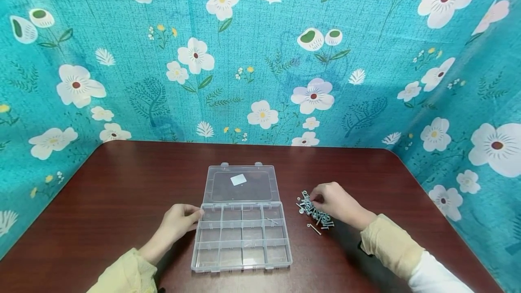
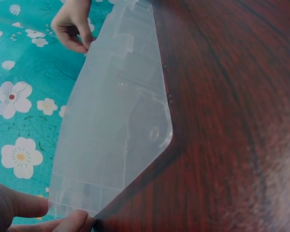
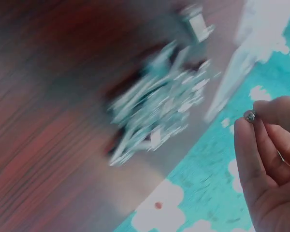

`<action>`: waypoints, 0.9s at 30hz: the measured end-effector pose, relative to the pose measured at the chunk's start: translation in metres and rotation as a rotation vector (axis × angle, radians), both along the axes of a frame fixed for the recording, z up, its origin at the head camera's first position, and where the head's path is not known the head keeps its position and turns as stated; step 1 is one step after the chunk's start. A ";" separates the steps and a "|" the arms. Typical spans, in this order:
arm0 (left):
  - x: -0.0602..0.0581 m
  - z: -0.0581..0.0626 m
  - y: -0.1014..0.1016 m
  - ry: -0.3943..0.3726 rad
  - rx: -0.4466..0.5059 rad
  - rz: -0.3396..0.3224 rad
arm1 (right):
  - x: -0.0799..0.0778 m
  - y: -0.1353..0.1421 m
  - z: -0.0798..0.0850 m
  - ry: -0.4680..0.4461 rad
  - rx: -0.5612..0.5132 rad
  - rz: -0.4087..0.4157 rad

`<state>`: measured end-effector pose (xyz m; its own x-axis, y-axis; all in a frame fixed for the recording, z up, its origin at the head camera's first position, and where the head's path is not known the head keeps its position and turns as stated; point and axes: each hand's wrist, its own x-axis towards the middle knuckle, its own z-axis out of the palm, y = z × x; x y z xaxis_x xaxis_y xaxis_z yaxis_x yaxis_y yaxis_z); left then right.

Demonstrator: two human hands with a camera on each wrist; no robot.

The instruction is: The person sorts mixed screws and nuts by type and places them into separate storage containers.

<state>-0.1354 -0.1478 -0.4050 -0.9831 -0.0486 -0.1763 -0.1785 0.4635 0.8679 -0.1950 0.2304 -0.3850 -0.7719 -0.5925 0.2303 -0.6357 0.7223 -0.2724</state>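
Note:
A clear plastic compartment box [image 1: 242, 243] lies on the table with its lid [image 1: 220, 189] folded back behind it. At the box's left wall, my left hand [image 1: 177, 221] pinches the edge near the hinge; thumb and fingers show at that corner in the left wrist view. One long thin metal screw [image 1: 272, 221] leans in a right-hand compartment. My right hand [image 1: 338, 202] is over a pile of screws [image 1: 321, 217] and small round hardware. Between its thumb and fingertip it pinches a small round metal piece [image 3: 250, 116], whose exact kind cannot be told.
The dark red-brown wooden table [image 1: 122, 184] carries the box in the middle and the pile to its right. One loose screw [image 1: 315, 229] lies in front of the pile. A turquoise flowered cloth [image 1: 252, 58] hangs behind the table and at its sides.

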 end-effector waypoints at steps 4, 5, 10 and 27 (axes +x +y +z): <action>-0.001 0.000 0.000 0.010 -0.006 -0.008 | 0.008 -0.023 0.009 -0.012 -0.079 0.012; -0.001 0.000 0.000 0.012 -0.008 -0.008 | 0.010 -0.029 0.010 -0.014 -0.092 0.010; 0.000 -0.001 0.001 0.018 0.000 -0.016 | 0.015 -0.055 0.014 -0.014 -0.132 0.010; 0.003 -0.002 0.001 0.021 -0.013 -0.013 | 0.002 -0.054 0.016 -0.064 -0.111 0.049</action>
<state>-0.1326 -0.1466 -0.4068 -0.9871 -0.0385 -0.1554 -0.1548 0.4772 0.8650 -0.1928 0.1765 -0.3693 -0.7579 -0.6032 0.2483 -0.6482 0.6539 -0.3901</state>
